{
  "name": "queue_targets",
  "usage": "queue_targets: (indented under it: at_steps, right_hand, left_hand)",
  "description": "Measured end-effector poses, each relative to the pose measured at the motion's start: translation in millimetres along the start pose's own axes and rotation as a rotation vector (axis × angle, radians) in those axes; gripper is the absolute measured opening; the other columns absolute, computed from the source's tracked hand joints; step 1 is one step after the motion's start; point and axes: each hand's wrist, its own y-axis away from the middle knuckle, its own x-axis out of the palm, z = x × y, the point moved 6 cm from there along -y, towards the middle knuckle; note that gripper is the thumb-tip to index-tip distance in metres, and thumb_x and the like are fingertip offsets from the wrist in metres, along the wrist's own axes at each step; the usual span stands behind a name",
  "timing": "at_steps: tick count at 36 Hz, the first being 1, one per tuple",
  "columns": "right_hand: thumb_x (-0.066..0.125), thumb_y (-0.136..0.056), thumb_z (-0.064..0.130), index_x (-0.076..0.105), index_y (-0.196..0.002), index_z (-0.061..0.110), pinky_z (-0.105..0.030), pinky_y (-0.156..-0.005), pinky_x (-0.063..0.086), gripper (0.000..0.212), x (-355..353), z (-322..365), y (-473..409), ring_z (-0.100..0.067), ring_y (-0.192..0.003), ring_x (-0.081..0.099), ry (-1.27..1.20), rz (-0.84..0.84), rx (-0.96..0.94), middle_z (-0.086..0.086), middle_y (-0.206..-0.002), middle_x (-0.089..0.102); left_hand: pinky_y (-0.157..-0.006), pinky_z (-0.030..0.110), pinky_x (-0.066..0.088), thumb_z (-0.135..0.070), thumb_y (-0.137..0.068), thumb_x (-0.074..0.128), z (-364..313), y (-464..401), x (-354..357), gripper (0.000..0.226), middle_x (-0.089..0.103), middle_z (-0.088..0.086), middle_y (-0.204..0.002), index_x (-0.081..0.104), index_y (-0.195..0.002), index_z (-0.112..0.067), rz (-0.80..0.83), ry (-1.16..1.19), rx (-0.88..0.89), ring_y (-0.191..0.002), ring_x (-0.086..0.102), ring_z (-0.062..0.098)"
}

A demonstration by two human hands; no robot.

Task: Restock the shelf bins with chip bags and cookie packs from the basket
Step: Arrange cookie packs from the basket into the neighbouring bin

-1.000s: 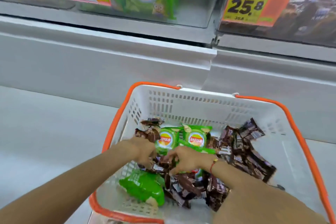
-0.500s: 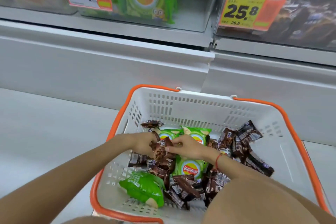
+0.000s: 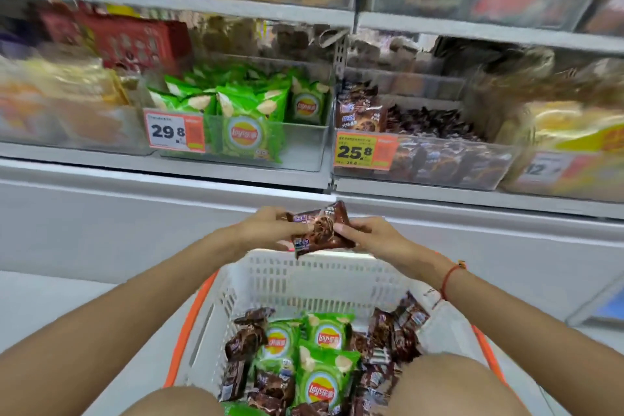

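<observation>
Head camera looks down past two bare forearms to a white basket [image 3: 304,277] with an orange rim, and up to the shelf bins behind it. Both hands are raised above the basket's far wall and hold a small bunch of brown cookie packs [image 3: 319,230] between them. The left hand [image 3: 270,230] grips the bunch from the left, fingers curled round its near edge and thumb on top. The right hand [image 3: 368,235] pinches it from the right, fingers bent against the wrappers; a red string bracelet [image 3: 450,277] sits on that wrist.

Down in the basket lie green chip bags [image 3: 322,382], several with their yellow-and-red logo facing up, and loose cookie packs are scattered to their left and right.

On the shelf, a clear bin [image 3: 304,149] holds upright green chip bags and carries a price tag [image 3: 175,132] reading 29.8. Just to its right, a second clear bin [image 3: 449,162] holds brown cookie packs behind a yellow tag [image 3: 364,150] reading 25.8. The held bunch hangs below and in front of the seam between these two bins. Neighbouring bins and the shelf above are blurred.
</observation>
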Motion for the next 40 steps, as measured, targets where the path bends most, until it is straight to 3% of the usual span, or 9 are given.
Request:
queue_targets:
  at_steps: [5, 9, 12, 16, 19, 25, 30, 36, 40]
  right_hand:
    - [0.053, -0.096, 0.031, 0.068, -0.11, 0.002, -0.013, -0.07, 0.045, 0.035, -35.8, 32.3, 8.1, -0.006, -0.072, 0.052, 0.014, -0.135, -0.045, -0.005, -0.089, 0.061]
    - [0.055, -0.095, 0.034, 0.07, -0.108, 0.012, -0.019, -0.075, 0.043, 0.029, -62.1, 50.1, 21.3, -0.009, -0.084, 0.056, 0.025, -0.196, -0.07, -0.001, -0.095, 0.066]
    - [0.063, -0.092, 0.026, 0.059, -0.119, 0.023, -0.023, -0.088, 0.046, 0.028, -81.8, 63.2, 30.4, -0.01, -0.101, 0.058, 0.031, -0.28, -0.13, 0.003, -0.112, 0.064]
    - [0.073, -0.084, 0.018, 0.045, -0.128, 0.031, -0.011, -0.084, 0.042, 0.054, -101.9, 87.0, 36.2, -0.004, -0.109, 0.051, 0.133, -0.349, -0.282, 0.012, -0.118, 0.052]
    - [0.076, -0.08, 0.027, 0.049, -0.131, 0.032, -0.024, -0.099, 0.039, 0.057, -113.6, 104.9, 35.0, -0.008, -0.12, 0.044, 0.289, -0.383, -0.37, 0.008, -0.127, 0.047]
    - [0.078, -0.078, 0.029, 0.063, -0.104, 0.03, -0.016, -0.078, 0.044, 0.031, -136.0, 133.6, 25.1, -0.002, -0.092, 0.057, 0.441, -0.452, -0.43, 0.014, -0.1, 0.063]
    - [0.078, -0.079, 0.024, 0.063, -0.1, 0.028, -0.004, -0.074, 0.039, 0.026, -170.4, 125.3, 0.2, 0.002, -0.093, 0.056, 0.326, -0.498, -0.355, 0.017, -0.097, 0.062]
    - [0.075, -0.082, 0.02, 0.059, -0.105, 0.021, -0.029, -0.089, 0.043, 0.028, -229.0, 100.9, -52.6, -0.017, -0.108, 0.056, 0.164, -0.59, -0.213, 0.002, -0.109, 0.06]
    - [0.076, -0.08, 0.017, 0.059, -0.117, 0.007, -0.029, -0.089, 0.046, 0.042, -260.4, 91.2, -96.4, -0.021, -0.108, 0.057, 0.157, -0.659, -0.158, -0.003, -0.11, 0.059]
  left_hand:
    - [-0.086, 0.026, 0.053, -0.013, -0.091, 0.063, -52.9, 7.8, 10.4, 0.03, 0.067, 0.013, -0.115, 0.059, -0.118, 0.0, -0.059, 0.229, 0.105, -0.099, 0.064, 0.02]
    - [-0.096, 0.032, 0.05, -0.013, -0.092, 0.061, -82.4, 10.4, 14.3, 0.028, 0.068, 0.008, -0.114, 0.059, -0.119, -0.004, -0.044, 0.25, 0.186, -0.102, 0.065, 0.019]
    - [-0.079, 0.019, 0.052, -0.012, -0.092, 0.062, -103.1, 11.4, 13.5, 0.028, 0.069, 0.006, -0.109, 0.058, -0.119, -0.009, -0.088, 0.233, 0.245, -0.088, 0.066, 0.01]
    - [-0.064, 0.009, 0.051, -0.016, -0.089, 0.066, -129.7, 9.5, 13.2, 0.032, 0.068, 0.006, -0.107, 0.059, -0.12, -0.009, -0.164, 0.179, 0.318, -0.085, 0.064, 0.006]
    - [-0.059, 0.005, 0.047, -0.016, -0.088, 0.068, -150.0, 6.7, 14.0, 0.03, 0.068, 0.001, -0.101, 0.061, -0.117, -0.011, -0.196, 0.127, 0.39, -0.086, 0.062, 0.001]
    - [-0.068, 0.005, 0.047, -0.013, -0.087, 0.068, -185.1, -7.7, 12.6, 0.017, 0.069, -0.003, -0.096, 0.062, -0.102, -0.016, -0.206, 0.065, 0.485, -0.087, 0.063, 0.003]
    - [-0.09, 0.02, 0.045, -0.031, -0.092, 0.061, -205.8, -38.4, -12.7, 0.023, 0.066, -0.009, -0.108, 0.065, -0.112, -0.021, -0.356, -0.038, 0.506, -0.102, 0.06, 0.006]
    - [-0.089, 0.029, 0.044, -0.028, -0.098, 0.05, -203.4, -96.4, -40.4, 0.032, 0.056, -0.004, -0.128, 0.053, -0.129, -0.022, -0.696, -0.288, 0.401, -0.112, 0.055, 0.012]
    - [-0.091, 0.039, 0.044, -0.03, -0.1, 0.042, -200.4, -126.9, -45.7, 0.036, 0.051, 0.008, -0.128, 0.048, -0.132, -0.018, -0.773, -0.394, 0.316, -0.117, 0.051, 0.026]
